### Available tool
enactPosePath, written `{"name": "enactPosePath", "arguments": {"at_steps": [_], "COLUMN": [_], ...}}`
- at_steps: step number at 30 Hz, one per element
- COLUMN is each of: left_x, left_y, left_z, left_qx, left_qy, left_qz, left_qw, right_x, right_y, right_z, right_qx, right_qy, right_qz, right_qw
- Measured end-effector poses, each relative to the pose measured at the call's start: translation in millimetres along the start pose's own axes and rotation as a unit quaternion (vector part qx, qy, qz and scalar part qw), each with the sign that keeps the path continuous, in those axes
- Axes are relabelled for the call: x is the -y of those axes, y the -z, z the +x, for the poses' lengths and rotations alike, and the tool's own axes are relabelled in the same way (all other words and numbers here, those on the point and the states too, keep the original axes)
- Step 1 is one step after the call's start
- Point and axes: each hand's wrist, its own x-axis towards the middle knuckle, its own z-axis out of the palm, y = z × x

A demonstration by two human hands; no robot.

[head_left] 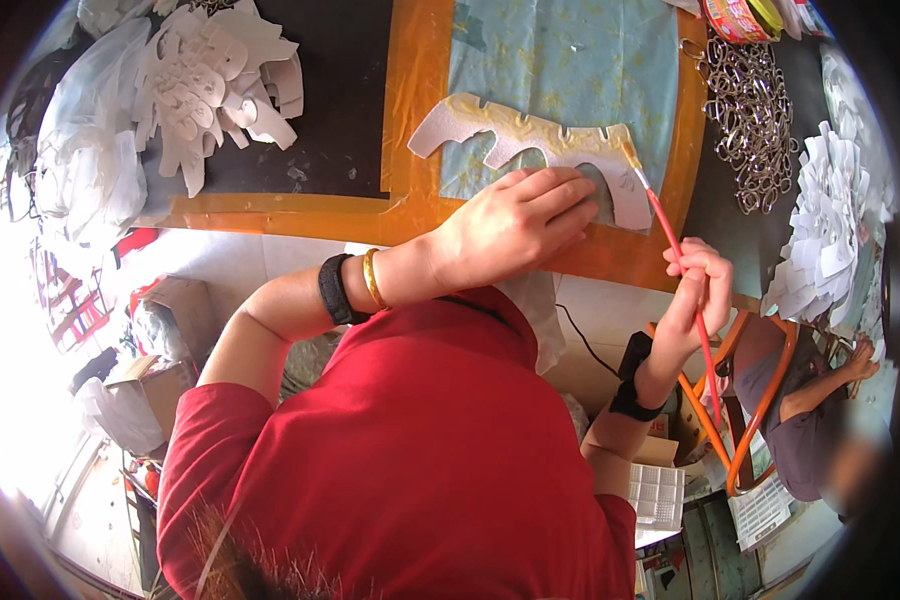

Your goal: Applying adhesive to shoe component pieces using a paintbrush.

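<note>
A white, comb-shaped cut-out piece (565, 143) lies on the blue-green mat, its upper edge coated with something yellowish. My left hand (528, 218) rests over the piece's lower edge, fingers bent and pressed together, holding it down; the fingertips are partly hidden. In my right hand (701, 285) is a slim brush with a red handle (667, 222). Its light, yellow-stained tip touches the right end of the piece at the upper edge.
Orange-brown tape borders the blue-green mat (550, 60) on the dark table (280, 170). Piles of white cut pieces lie at left (215, 90) and right (825, 220). Metal rings (750, 125) heap at the right. Another person (805, 410) sits at the far right, near an orange-framed chair (735, 460).
</note>
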Motion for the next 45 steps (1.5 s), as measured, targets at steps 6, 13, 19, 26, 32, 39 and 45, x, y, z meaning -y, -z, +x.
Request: {"name": "enactPosePath", "arguments": {"at_steps": [6,13,19,26,32,39,45], "left_x": [1,-7,-3,1,8,7,7], "left_y": [1,9,13,41,41,39,38], "left_z": [-2,-10,-16,-22,-30,-34,-35], "left_qx": [-0.027,-0.016,0.002,0.024,0.016,0.011,0.014], "left_qy": [0.000,0.030,0.011,0.074,0.063,0.072,0.075], "left_qz": [-0.032,-0.032,-0.033,0.018,0.006,0.005,0.008], "left_qw": [0.999,0.999,0.999,0.997,0.998,0.997,0.997], "right_x": [6,7,6,8,4,7,3], "right_y": [-9,-22,-27,-23,-35,-43,-32], "right_z": [-6,-2,-2,-3,4,11,11], "right_qx": [0.027,0.057,0.088,0.097,0.099,0.126,0.123], "right_qy": [0.008,0.028,0.031,0.019,0.042,0.057,0.063], "right_qz": [0.017,0.036,0.072,0.072,0.081,0.068,0.048], "right_qw": [0.999,0.997,0.993,0.992,0.991,0.988,0.989]}}
